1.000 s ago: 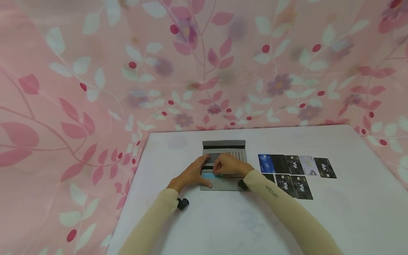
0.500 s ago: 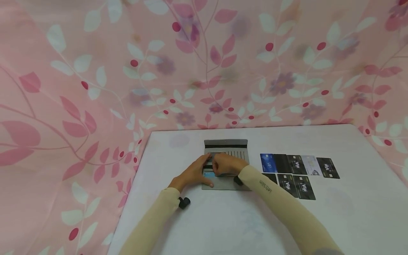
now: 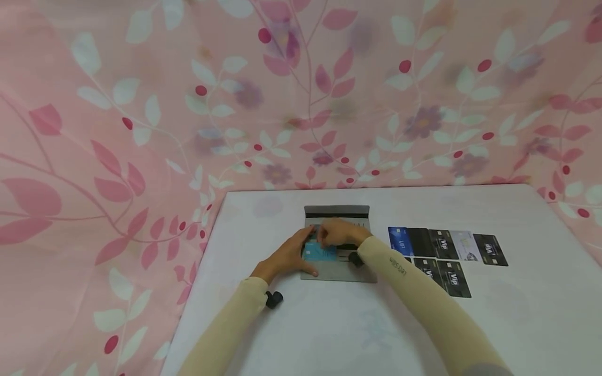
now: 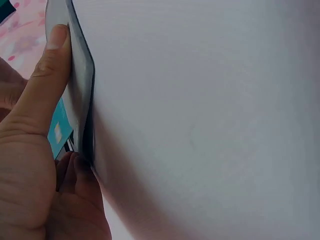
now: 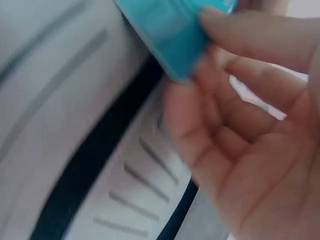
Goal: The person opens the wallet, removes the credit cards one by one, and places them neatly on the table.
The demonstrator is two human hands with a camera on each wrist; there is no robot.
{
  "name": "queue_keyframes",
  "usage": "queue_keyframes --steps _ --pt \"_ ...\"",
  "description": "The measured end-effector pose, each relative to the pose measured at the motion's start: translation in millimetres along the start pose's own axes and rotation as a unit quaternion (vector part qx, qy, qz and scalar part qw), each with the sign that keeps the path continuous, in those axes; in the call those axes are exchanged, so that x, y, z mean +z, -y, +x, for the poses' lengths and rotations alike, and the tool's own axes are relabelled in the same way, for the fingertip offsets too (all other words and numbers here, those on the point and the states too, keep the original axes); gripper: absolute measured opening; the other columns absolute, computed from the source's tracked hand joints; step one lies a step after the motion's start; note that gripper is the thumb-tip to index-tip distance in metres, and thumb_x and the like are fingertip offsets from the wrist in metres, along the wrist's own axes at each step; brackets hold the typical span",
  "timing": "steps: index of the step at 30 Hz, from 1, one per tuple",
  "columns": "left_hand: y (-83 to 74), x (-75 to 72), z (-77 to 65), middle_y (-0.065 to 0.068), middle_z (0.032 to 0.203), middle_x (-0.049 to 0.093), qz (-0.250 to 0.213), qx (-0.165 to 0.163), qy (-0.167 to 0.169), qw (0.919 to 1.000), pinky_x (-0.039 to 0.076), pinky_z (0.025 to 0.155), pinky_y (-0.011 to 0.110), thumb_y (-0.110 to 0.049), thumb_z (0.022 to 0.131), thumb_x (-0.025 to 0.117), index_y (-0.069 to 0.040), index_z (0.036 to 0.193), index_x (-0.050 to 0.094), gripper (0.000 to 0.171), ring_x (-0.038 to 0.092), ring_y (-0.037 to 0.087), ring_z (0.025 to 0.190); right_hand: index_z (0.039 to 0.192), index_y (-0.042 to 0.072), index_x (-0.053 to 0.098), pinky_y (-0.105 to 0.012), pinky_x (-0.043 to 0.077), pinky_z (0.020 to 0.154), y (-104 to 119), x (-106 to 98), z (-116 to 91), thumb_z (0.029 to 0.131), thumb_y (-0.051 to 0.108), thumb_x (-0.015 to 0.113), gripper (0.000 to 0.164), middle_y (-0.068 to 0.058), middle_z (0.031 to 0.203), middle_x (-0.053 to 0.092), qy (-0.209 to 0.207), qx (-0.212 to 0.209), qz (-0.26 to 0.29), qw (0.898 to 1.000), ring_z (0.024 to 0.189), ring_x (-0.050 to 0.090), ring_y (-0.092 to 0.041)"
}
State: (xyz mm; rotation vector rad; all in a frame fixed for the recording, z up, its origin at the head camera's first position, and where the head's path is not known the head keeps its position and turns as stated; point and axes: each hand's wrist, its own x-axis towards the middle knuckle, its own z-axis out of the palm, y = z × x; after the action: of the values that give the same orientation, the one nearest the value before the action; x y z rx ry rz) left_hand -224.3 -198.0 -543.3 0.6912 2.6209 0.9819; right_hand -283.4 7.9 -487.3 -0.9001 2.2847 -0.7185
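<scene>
A grey card wallet (image 3: 345, 271) lies unfolded on the white table, with rows of slots and a dark band near its far edge. My left hand (image 3: 289, 256) grips its left side; in the left wrist view the thumb (image 4: 52, 65) presses the wallet's face while other fingers curl at its edge. A light-blue card (image 3: 320, 253) shows at the wallet's left half. My right hand (image 3: 340, 233) pinches this card between thumb and fingers, as the right wrist view shows, over the striped slots. In that view the card is blurred.
To the right of the wallet lie two rows of cards: a blue card (image 3: 400, 241), a plain black card (image 3: 418, 242), a pale card (image 3: 464, 245) and several black VIP cards (image 3: 454, 279). A pink floral curtain (image 3: 282, 104) hangs behind the table.
My right hand has moved away from me over the wallet, and more of the light-blue card now shows. My left hand keeps its grip. The whole view has shifted slightly.
</scene>
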Motion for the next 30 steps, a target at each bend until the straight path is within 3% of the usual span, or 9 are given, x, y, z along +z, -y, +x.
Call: queue_keyframes --steps 4,9,15,21,26,30 --pt "-2.6 -1.3 -1.1 0.001 0.159 0.023 -0.005 -0.006 -0.001 1.0 0.028 0.114 0.04 -0.051 0.061 0.089 -0.015 0.157 0.012 0.128 0.025 0.017 0.142 0.086 0.006 0.07 -0.027 0.048 0.065 -4 -4 -1 0.089 0.0 0.065 0.008 0.0 0.078 0.065 -0.02 -0.034 0.051 0.998 0.068 0.052 -0.012" --pt "-1.0 -0.4 -0.3 0.001 0.159 0.022 0.0 -0.009 0.0 1.0 0.028 0.114 0.038 -0.053 0.061 0.088 -0.015 0.158 0.012 0.129 0.025 0.016 0.142 0.087 0.004 0.073 -0.025 0.05 0.061 -8 -9 -6 0.088 0.002 0.068 0.005 0.0 0.077 0.068 -0.026 -0.046 0.067 0.996 0.066 0.055 -0.01" --pt "1.9 -0.3 -2.2 0.0 0.158 0.024 0.004 -0.005 -0.007 1.0 0.027 0.114 0.039 -0.055 0.059 0.088 -0.015 0.158 0.011 0.132 0.025 0.017 0.143 0.087 0.004 0.074 -0.028 0.051 0.059 -24 -24 -19 0.087 0.007 0.07 0.005 -0.001 0.074 0.067 -0.102 -0.01 0.109 0.989 0.063 0.057 -0.015" --pt "2.6 -1.8 -4.8 -0.002 0.158 0.024 0.006 -0.001 -0.013 0.9999 0.026 0.115 0.039 -0.054 0.058 0.089 -0.015 0.157 0.013 0.131 0.025 0.017 0.143 0.09 0.004 0.074 -0.033 0.054 0.064 -36 -25 -35 0.087 0.009 0.069 0.007 -0.003 0.077 0.067 -0.126 0.008 0.143 0.982 0.066 0.058 -0.017" --pt "0.7 -1.0 -3.7 -0.003 0.158 0.025 0.008 0.001 -0.006 1.0 0.026 0.114 0.036 -0.054 0.058 0.089 -0.014 0.157 0.014 0.13 0.026 0.015 0.142 0.095 0.002 0.073 -0.033 0.055 0.064 -52 -26 -61 0.088 0.013 0.071 0.013 -0.005 0.081 0.068 -0.152 0.04 0.16 0.974 0.067 0.059 -0.018" --pt "-0.4 -0.6 -2.9 -0.003 0.159 0.023 0.024 -0.003 -0.005 0.9997 0.025 0.115 0.036 -0.052 0.068 0.084 -0.014 0.157 0.015 0.119 0.023 0.015 0.144 0.096 0.0 0.073 -0.033 0.056 0.063 -73 -25 -89 0.089 0.013 0.07 0.015 -0.007 0.082 0.069 -0.187 0.065 0.157 0.968 0.067 0.061 -0.019"
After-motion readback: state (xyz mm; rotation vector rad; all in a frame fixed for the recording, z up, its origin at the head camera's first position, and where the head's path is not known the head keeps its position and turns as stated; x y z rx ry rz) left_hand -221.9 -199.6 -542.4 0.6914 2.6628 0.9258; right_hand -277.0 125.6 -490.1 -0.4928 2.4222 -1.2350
